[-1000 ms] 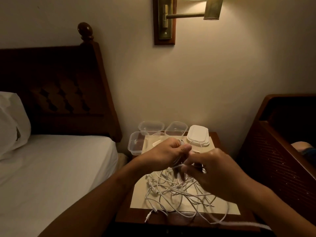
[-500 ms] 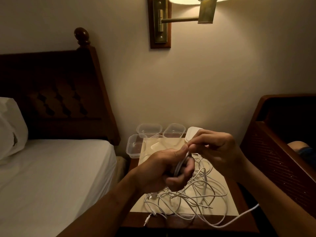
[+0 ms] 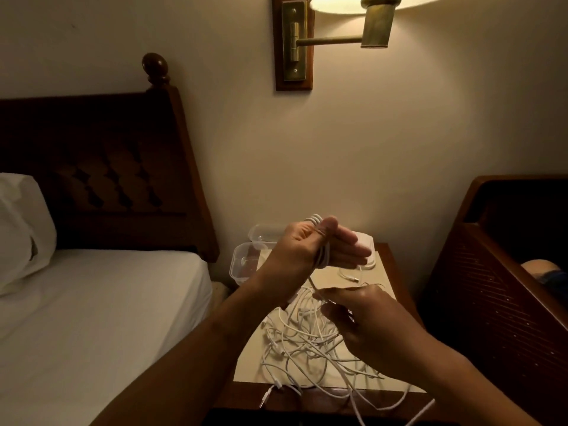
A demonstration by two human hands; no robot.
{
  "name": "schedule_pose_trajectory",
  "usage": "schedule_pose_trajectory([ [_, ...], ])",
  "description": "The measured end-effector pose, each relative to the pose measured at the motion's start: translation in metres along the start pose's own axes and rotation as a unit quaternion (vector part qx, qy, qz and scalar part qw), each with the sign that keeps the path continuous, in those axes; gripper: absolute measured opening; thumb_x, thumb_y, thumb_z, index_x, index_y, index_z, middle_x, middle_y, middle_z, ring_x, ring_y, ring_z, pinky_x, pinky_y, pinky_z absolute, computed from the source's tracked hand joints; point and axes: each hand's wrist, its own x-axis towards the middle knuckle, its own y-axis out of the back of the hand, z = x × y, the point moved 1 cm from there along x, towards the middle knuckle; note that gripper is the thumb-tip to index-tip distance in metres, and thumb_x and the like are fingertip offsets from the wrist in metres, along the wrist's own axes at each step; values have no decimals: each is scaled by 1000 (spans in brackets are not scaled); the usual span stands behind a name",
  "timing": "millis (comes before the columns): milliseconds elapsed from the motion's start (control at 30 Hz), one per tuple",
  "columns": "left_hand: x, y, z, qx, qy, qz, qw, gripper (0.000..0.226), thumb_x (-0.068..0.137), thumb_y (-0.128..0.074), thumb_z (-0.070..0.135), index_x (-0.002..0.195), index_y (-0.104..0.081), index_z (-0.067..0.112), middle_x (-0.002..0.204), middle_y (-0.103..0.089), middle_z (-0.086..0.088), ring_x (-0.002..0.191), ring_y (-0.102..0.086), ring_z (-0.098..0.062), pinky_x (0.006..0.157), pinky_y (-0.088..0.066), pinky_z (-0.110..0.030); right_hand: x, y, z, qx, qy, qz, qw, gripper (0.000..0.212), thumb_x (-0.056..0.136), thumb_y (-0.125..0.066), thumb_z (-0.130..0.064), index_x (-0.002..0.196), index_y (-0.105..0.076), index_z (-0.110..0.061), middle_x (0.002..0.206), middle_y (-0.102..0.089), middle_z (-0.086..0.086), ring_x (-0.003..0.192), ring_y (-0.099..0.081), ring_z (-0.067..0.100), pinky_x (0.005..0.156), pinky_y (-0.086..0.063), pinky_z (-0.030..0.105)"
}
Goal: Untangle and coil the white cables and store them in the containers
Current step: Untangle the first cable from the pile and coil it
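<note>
L hand [image 3: 310,250] above the nightstand [image 3: 396,265], fingers straight, thumb pinning the coil [image 3: 322,250] wrapped round them. R hand [image 3: 362,318] just below pinches the cable's free run, slanting up to coil; tangle [image 3: 307,339] beneath.

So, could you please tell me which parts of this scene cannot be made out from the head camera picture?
- Clear plastic containers, head view: the left hand and forearm cover the back ones, so their number and contents are unclear.
- White lids: mostly behind the left hand's fingers.
- Tangled white cables: too intertwined to count; one runs off the bottom edge.
- Right hand: its grip on the cable is hidden behind the hand.
</note>
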Motion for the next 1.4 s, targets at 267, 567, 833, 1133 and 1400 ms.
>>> schedule_pose_trajectory([
  [267, -11, 29, -14, 300, 160, -180, 923, 57, 111, -30, 42, 97, -66, 1, 65, -66, -14, 45, -52, -20, 45, -41, -25, 2, 49, 9, -5, 99, 85, 991, 23, 86, -68, -44, 90, -78, -24, 75, -71, -16, 64, -67, -2, 55, -52, 13],
  [567, -39, 12, -25, -147, 152, -300, 930, 42, 108, -28, 33, 88, -56, 9, 48, -30, -7, 39, -27, -11, 45, -28, -24, 18, 30, 22, 278, 76, 137, 948, 14, 88, -68, -19, 94, -73, -7, 79, -70, -6, 70, -67, 9, 61, -53, 19],
  [833, -31, 1, -26, -308, 54, -119, 942, 42, 110, -33, 38, 96, -59, 8, 78, -72, -14, 71, -71, -24, 68, -57, -33, 6, -31, 3, 405, -129, 49, 904, 29, 101, -51, -21, 80, -70, -15, 55, -55, -1, 42, -42, 5, 42, -35, 24],
  [1133, -8, 16, -20, 118, 63, -11, 991, 40, 111, -32, 27, 101, -60, 0, 104, -72, -31, 99, -73, -39, 89, -61, -44, -6, -20, -2, 116, -28, 4, 993, 12, 100, -61, -28, 91, -69, -31, 64, -62, -18, 53, -53, 8, 51, -34, 21],
  [1400, -16, 31, -18, 270, 153, -159, 937, 58, 110, -27, 45, 92, -63, 3, 59, -61, -12, 41, -49, -17, 43, -39, -24, 8, 22, 2, 170, 52, 92, 980, 7, 87, -77, -25, 90, -77, -18, 70, -70, -4, 57, -63, 21, 50, -52, 35],
])
